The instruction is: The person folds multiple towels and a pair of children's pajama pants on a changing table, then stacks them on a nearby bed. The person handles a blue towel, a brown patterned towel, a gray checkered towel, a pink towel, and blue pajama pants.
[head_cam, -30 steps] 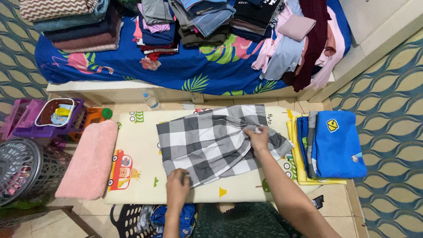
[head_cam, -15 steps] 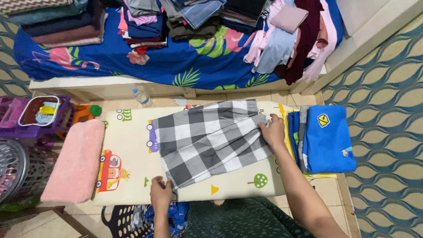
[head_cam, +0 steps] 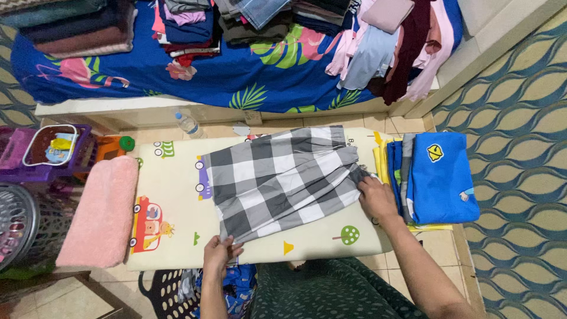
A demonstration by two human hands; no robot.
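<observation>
We look down on a grey-and-white checked cloth (head_cam: 283, 180) spread across a cream mat (head_cam: 177, 236) printed with cartoon cars and trees. Our left hand (head_cam: 220, 253) sits at the cloth's near left corner, fingers pinched on that corner at the mat's near edge. Our right hand (head_cam: 377, 198) presses on the cloth's right end, fingers bent onto the fabric, though we cannot tell whether they grip it or just lie flat. The cloth runs at a slant, its far edge toward the bed, its near edge close to us.

Just right of the right hand lies a folded stack (head_cam: 437, 177), blue on top with a yellow patch, over yellow and grey layers. On the left, a pink towel (head_cam: 100, 210) lies beside the mat, with a dark mesh basket (head_cam: 20, 224) further left and a purple bin (head_cam: 44, 153) beyond it. A water bottle (head_cam: 188, 124) lies on the floor at the far side of the mat. Along the far side runs the bed (head_cam: 236, 77) with its blue leafy sheet, piled with folded clothes (head_cam: 189, 23) and loose pink and maroon garments (head_cam: 396, 53).
</observation>
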